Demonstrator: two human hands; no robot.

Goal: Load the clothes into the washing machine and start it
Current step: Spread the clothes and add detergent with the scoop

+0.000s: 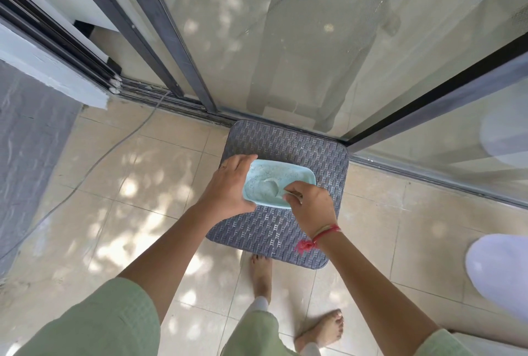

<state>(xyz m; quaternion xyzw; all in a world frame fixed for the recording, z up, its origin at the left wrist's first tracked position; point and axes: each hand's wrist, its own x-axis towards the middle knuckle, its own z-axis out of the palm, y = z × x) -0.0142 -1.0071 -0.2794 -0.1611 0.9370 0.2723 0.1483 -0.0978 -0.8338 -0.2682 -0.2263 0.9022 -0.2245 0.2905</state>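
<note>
A light blue rectangular tub (274, 175) holding pale powder sits on a grey woven-pattern stool (285, 230). My left hand (230, 185) grips the tub's left side. My right hand (310, 207) pinches the handle of a spoon (275, 188) whose bowl lies in the powder. No clothes and no washing machine are in view.
Sliding glass doors with dark frames (177, 41) stand behind the stool, with a curtain behind the glass. A grey cable (114, 147) runs across the beige floor tiles at left. A white rounded object (500, 270) sits at the right edge. My bare feet (261, 272) stand just before the stool.
</note>
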